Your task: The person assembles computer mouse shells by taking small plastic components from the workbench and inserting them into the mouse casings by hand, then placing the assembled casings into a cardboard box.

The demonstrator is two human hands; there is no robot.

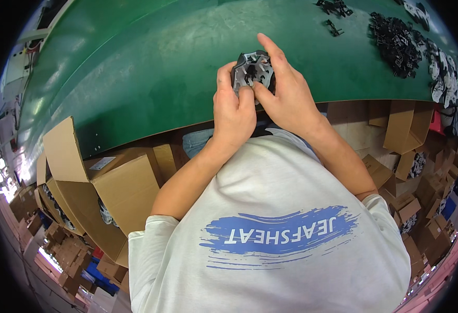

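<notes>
Both hands, the left hand (233,112) and right hand (286,96), grip clamped on a grey-and-black plastic part (251,72), hold it over the green tabletop's (150,68) near edge.

Green table (150,68), grey/black part (251,70), white shirt (271,208) w/ blue smear.

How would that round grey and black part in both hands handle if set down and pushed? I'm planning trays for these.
The round grey part looks like rigid moulded plastic, so probably stiff and light. Left hand and right hand pinch its rim. Being flat, it would likely slide on the green table, not roll.
</notes>
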